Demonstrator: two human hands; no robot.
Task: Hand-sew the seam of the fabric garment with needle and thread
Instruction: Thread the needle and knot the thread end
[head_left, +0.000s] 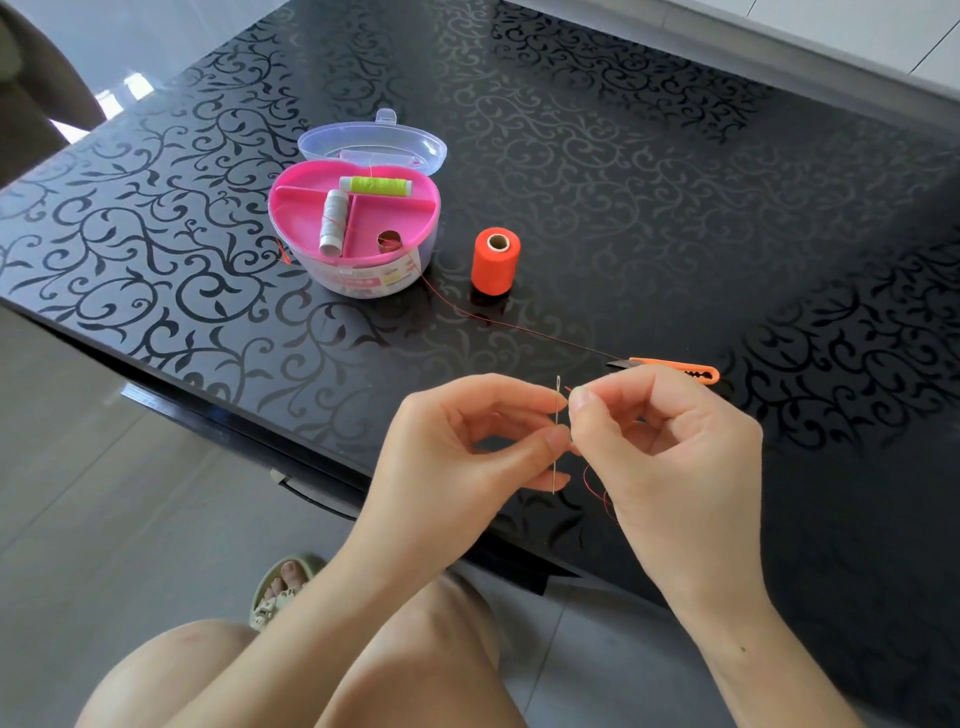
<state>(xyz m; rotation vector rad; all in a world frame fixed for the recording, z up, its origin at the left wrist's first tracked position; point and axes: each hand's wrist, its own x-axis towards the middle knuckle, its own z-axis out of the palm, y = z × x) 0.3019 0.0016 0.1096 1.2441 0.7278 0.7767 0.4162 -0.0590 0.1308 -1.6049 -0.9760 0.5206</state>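
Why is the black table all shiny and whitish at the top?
Head view: daylight glares off the glossy table, washing its swirls grey up there; nearer the camera, the needle and orange thread look sharp.

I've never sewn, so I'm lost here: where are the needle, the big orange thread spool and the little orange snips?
needle (557, 402): head view, on the bare shaft below its eye.
orange thread spool (495, 270): head view, on its wound side.
orange snips (675, 367): head view, on the orange handle.
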